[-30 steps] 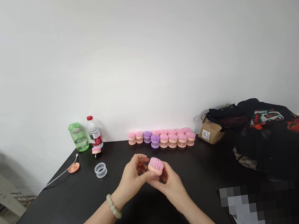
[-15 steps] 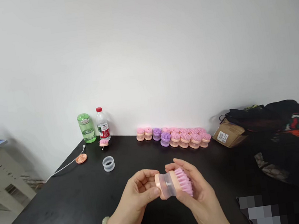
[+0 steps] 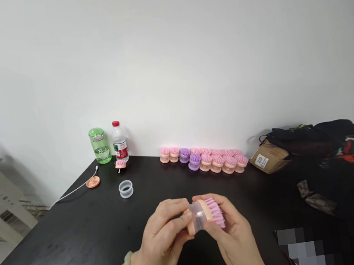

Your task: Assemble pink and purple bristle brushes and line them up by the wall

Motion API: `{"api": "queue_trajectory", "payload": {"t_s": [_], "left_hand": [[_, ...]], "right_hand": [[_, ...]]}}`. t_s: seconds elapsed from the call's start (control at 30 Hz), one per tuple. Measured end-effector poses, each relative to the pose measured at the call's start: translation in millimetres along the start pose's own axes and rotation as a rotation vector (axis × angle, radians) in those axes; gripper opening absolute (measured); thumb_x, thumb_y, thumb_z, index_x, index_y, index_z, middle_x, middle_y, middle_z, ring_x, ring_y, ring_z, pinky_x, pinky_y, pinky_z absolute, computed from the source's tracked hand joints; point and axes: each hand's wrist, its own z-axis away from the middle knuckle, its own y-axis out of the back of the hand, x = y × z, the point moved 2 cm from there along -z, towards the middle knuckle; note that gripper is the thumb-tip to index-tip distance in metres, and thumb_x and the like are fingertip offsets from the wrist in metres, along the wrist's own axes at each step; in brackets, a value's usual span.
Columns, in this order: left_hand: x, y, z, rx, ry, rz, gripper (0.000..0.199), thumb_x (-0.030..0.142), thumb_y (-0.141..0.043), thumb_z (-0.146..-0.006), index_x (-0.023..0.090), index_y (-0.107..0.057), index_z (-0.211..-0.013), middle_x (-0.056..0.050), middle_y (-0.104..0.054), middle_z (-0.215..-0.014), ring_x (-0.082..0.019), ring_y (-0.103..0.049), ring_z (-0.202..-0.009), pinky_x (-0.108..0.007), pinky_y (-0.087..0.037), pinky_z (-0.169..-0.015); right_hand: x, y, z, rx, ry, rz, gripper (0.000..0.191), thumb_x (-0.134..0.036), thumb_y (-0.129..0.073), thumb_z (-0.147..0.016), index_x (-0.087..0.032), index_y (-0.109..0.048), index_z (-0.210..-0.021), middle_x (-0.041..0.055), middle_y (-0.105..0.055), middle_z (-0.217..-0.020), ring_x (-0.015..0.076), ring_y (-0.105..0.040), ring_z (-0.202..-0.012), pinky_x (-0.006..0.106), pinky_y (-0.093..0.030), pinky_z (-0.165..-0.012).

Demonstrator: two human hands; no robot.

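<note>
A small round brush (image 3: pixel 199 216) with pink bristles, a peach body and a clear waisted middle lies sideways between my hands above the black table. My left hand (image 3: pixel 166 234), with a beaded bracelet at the wrist, has its fingers wrapped on the peach base end. The bristle end is gripped by my right hand (image 3: pixel 232 229), thumb below and fingers behind. A clear ring (image 3: pixel 126 189) stands on the table to the left. Beyond it are a peach disc (image 3: pixel 92 182) and a loose pink bristle head (image 3: pixel 120 163) with a stem under it.
Along the wall stand several pink brushes (image 3: pixel 217 162) and two purple ones (image 3: pixel 194 161). A green bottle (image 3: pixel 100 147) and a red-capped bottle (image 3: pixel 120 142) stand back left. A cardboard box (image 3: pixel 270 157) and dark cloth (image 3: pixel 339 172) lie at the right.
My left fingers have closed further over the base end of the brush, covering more of it. The brush has shifted slightly. The view has moved a little.
</note>
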Motion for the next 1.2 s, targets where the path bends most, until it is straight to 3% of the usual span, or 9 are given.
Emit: {"api": "queue_trajectory", "payload": {"t_s": [0.17,0.23,0.33,0.4,0.5,0.6,0.73,0.97,1.2], "left_hand": [[-10.1,1.6,0.0,-0.055,-0.207,-0.152,0.065,0.002,-0.061,-0.088,0.024,-0.043,-0.146,-0.012,-0.072,-0.118,-0.029,-0.06,-0.123,-0.046,-0.051,-0.1],[-13.7,1.8,-0.1,-0.098,-0.192,-0.128,0.063,0.001,-0.06,-0.088,0.027,-0.045,-0.144,-0.01,-0.072,-0.119,-0.028,-0.059,-0.125,-0.045,-0.049,-0.103],[-16.7,0.5,-0.6,-0.124,0.001,0.01,0.053,0.013,-0.065,-0.089,0.032,-0.054,-0.137,-0.01,-0.064,-0.131,-0.029,-0.057,-0.127,-0.044,-0.049,-0.103],[-16.7,-0.4,-1.1,-0.096,0.185,0.152,0.06,0.033,-0.074,-0.083,0.032,-0.052,-0.139,-0.013,-0.055,-0.141,-0.032,-0.053,-0.13,-0.045,-0.048,-0.105],[-15.1,0.4,-2.8,-0.014,0.432,0.346,0.069,0.059,-0.068,-0.079,0.028,-0.051,-0.138,-0.014,-0.054,-0.138,-0.033,-0.053,-0.126,-0.044,-0.047,-0.104],[-13.6,2.0,-5.9,-0.014,0.567,0.434,0.052,0.061,-0.067,-0.08,0.025,-0.066,-0.118,-0.011,-0.064,-0.122,-0.03,-0.06,-0.114,-0.041,-0.048,-0.101],[-15.8,3.1,-8.2,0.013,0.682,0.501,0.05,0.056,-0.083,-0.064,0.023,-0.072,-0.101,-0.009,-0.069,-0.115,-0.032,-0.06,-0.114,-0.04,-0.046,-0.101],[-21.7,2.5,-5.3,0.03,0.651,0.431,0.054,0.057,-0.087,-0.054,0.022,-0.074,-0.094,-0.011,-0.067,-0.117,-0.035,-0.055,-0.122,-0.043,-0.042,-0.105],[-27.9,4.0,-6.4,-0.104,0.56,0.196,0.05,0.058,-0.079,-0.067,0.023,-0.071,-0.102,-0.012,-0.068,-0.119,-0.036,-0.051,-0.128,-0.053,-0.035,-0.113]], "right_hand": [[0.7,-8.1,-3.3,0.042,-0.132,-0.158,0.04,-0.039,-0.085,-0.067,-0.022,-0.069,-0.1,0.0099,-0.074,-0.101,0.0259,-0.07,-0.089,0.036,-0.059,-0.077],[-0.1,-9.6,-5.3,0.051,-0.162,-0.191,0.041,-0.041,-0.086,-0.066,-0.022,-0.069,-0.098,0.009,-0.075,-0.097,0.0253,-0.07,-0.087,0.035,-0.059,-0.076],[-0.3,-8.4,-6.7,0.067,-0.154,-0.202,0.042,-0.044,-0.085,-0.066,-0.022,-0.069,-0.098,0.0082,-0.074,-0.093,0.0249,-0.07,-0.086,0.034,-0.059,-0.075],[0.6,-5.6,-5.6,0.077,-0.122,-0.17,0.043,-0.045,-0.085,-0.067,-0.022,-0.069,-0.099,0.0097,-0.074,-0.099,0.0261,-0.071,-0.088,0.035,-0.06,-0.075],[1.1,-1.0,-1.6,0.067,-0.023,-0.086,0.049,-0.043,-0.087,-0.066,-0.024,-0.068,-0.106,0.012,-0.072,-0.114,0.0289,-0.07,-0.096,0.037,-0.06,-0.077],[-1.5,1.5,2.0,0.06,0.107,-0.016,0.053,-0.048,-0.088,-0.064,-0.026,-0.068,-0.107,0.0122,-0.071,-0.114,0.0315,-0.069,-0.103,0.038,-0.061,-0.079],[-7.1,0.8,3.8,0.04,0.229,0.048,0.05,-0.051,-0.087,-0.064,-0.027,-0.07,-0.103,0.0117,-0.073,-0.106,0.0319,-0.069,-0.102,0.038,-0.062,-0.075],[-5.9,1.9,4.2,0.013,0.193,0.096,0.045,-0.041,-0.089,-0.066,-0.028,-0.069,-0.104,0.0108,-0.073,-0.11,0.0319,-0.068,-0.106,0.04,-0.061,-0.081],[4.8,2.5,-2.8,0.017,0.112,0.178,0.041,-0.031,-0.082,-0.07,-0.026,-0.068,-0.108,0.0092,-0.071,-0.113,0.0291,-0.068,-0.101,0.037,-0.058,-0.082]]}}
